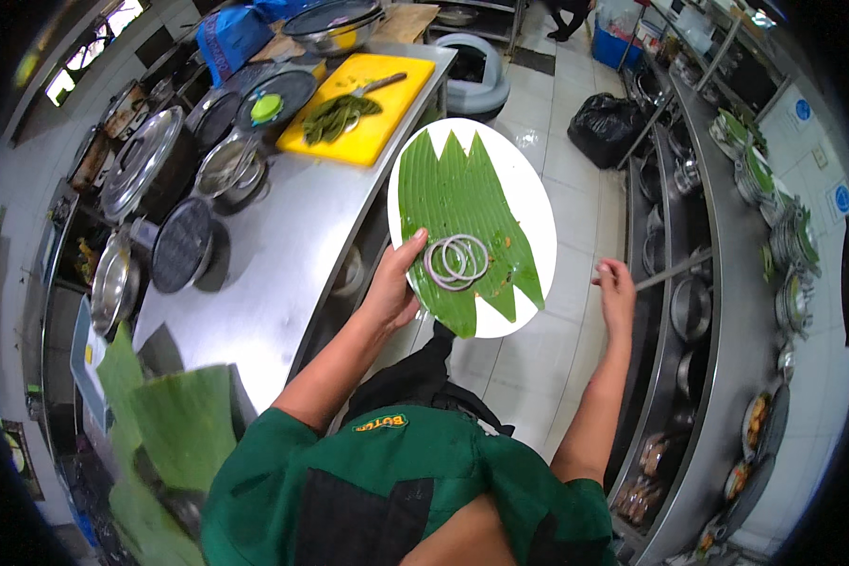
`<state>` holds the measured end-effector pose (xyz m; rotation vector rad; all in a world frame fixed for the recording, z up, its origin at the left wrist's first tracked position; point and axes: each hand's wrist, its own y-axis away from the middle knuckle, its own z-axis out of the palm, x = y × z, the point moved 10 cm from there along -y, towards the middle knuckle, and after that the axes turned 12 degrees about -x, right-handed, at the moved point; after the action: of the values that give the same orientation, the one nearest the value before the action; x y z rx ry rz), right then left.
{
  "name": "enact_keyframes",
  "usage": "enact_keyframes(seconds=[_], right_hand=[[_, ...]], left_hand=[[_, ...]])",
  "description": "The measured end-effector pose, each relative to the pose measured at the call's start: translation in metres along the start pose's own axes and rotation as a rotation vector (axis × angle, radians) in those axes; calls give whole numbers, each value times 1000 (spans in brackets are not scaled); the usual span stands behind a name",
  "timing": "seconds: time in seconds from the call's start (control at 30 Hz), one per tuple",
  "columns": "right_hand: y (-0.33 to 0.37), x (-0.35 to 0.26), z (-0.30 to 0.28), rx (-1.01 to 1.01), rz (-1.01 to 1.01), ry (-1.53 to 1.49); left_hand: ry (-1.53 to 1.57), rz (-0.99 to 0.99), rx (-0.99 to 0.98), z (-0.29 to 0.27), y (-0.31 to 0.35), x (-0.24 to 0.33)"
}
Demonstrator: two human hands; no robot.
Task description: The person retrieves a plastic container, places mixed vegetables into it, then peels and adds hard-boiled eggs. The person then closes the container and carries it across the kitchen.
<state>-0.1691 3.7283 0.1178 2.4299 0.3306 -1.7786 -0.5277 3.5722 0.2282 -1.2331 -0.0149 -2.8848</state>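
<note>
My left hand [393, 288] grips the near left edge of a white oval plate [536, 203], thumb on top. On the plate lies a green banana leaf [464, 193] cut with pointed ends. Several purple-edged onion rings [469, 274] sit on the leaf near my thumb, with small brown bits beside them. My right hand [616, 288] is raised apart from the plate, to its right, with fingers curled together. Whether they hold something small is hard to see. A long metal handle [670, 271] shows just beyond that hand, by the shelf; whether it touches the hand is unclear.
On the left, a steel counter [245, 283] bears a yellow cutting board [401, 123] with a knife [379, 85] and cut green leaves [335, 118], pots and bowls. Large banana leaves [184, 424] lie nearby. At right stands a steel shelf [726, 377] with pans and plates. A black bag [606, 127] sits on the floor.
</note>
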Motion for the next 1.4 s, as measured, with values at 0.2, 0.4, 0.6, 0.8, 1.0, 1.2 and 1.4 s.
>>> enact_keyframes(seconds=[0.2,0.4,0.6,0.8,1.0,1.2,1.4], right_hand=[[-128,110,76,-312,161,162],[-12,372,11,-862,954,772],[-60,420,-77,-868,1170,572],[-310,442,-166,-691,1100,561],[-728,391,-193,-183,643,252],[-1019,281,-123,-362,240,-72],[-1083,362,-166,-574,626,62]], left_hand=[[17,-17,18,-24,-179,-10],[58,-144,-9,-16,-381,-32],[94,-201,-134,7,-575,-54],[146,-181,22,16,-737,-48],[167,-52,125,-16,-871,-19],[108,-21,188,-55,-1043,9],[175,-132,117,-35,-1264,13]])
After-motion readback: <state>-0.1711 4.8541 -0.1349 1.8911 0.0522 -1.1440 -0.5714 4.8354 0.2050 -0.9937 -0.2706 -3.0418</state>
